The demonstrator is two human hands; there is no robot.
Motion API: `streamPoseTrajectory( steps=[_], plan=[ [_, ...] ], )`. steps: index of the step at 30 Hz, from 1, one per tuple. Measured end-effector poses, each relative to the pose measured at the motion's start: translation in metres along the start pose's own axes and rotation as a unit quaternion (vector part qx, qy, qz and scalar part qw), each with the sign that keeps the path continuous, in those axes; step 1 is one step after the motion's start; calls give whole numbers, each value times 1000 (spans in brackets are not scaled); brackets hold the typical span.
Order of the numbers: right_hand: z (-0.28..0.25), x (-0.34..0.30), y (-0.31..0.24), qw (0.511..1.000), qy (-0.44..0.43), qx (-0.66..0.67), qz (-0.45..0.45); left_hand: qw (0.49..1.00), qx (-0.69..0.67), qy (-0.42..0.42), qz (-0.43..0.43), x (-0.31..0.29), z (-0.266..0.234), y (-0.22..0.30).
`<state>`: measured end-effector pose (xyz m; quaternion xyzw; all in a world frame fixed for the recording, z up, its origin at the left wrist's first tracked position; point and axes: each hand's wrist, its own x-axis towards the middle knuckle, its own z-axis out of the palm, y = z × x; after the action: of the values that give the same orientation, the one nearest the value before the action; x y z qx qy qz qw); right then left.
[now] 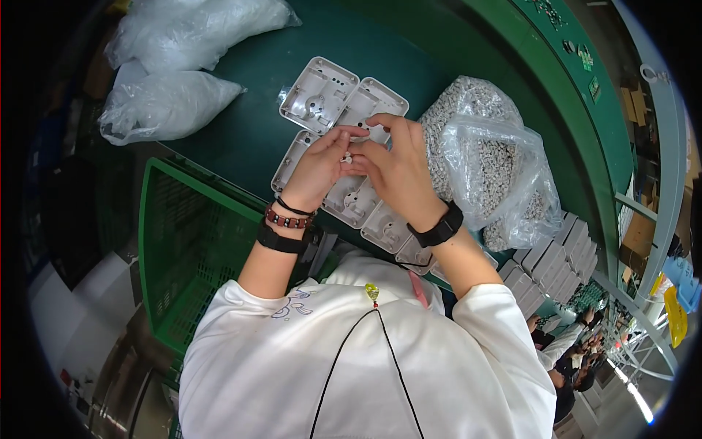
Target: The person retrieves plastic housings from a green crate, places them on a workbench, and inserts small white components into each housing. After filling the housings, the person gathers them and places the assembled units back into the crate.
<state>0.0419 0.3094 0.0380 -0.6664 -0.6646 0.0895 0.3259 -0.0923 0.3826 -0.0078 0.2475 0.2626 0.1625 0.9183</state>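
Smooth green tabletop (256, 55), boxy plastic housings (319, 94), left hand (322, 164) cupping small white parts (346, 157), right hand (401, 164) curled, grip unclear

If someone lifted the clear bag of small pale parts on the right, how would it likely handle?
The clear bag would probably sag and change shape, since its film looks thin and wrinkled. It may be fairly heavy, holding so many small pale parts. Those loose pieces might also shift, moving its balance.
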Motion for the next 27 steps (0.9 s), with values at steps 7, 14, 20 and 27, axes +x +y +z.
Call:
streamPoseTrajectory(
  steps=[7, 14, 20, 27],
  plan=[
    [1, 3, 2, 996, -54, 21, -65, 992, -56, -7, -116, -2, -4, 8],
    [17, 2, 2, 986, -110, 9, -121, 979, 36, -7, -199, -3, -3, 22],
    [21, 11, 0, 969, -166, -41, -177, 971, 43, -21, -233, -1, -15, 27],
    [35, 43, 2, 943, -184, -41, -273, 976, -61, 18, -210, -7, -28, 42]
  ],
)
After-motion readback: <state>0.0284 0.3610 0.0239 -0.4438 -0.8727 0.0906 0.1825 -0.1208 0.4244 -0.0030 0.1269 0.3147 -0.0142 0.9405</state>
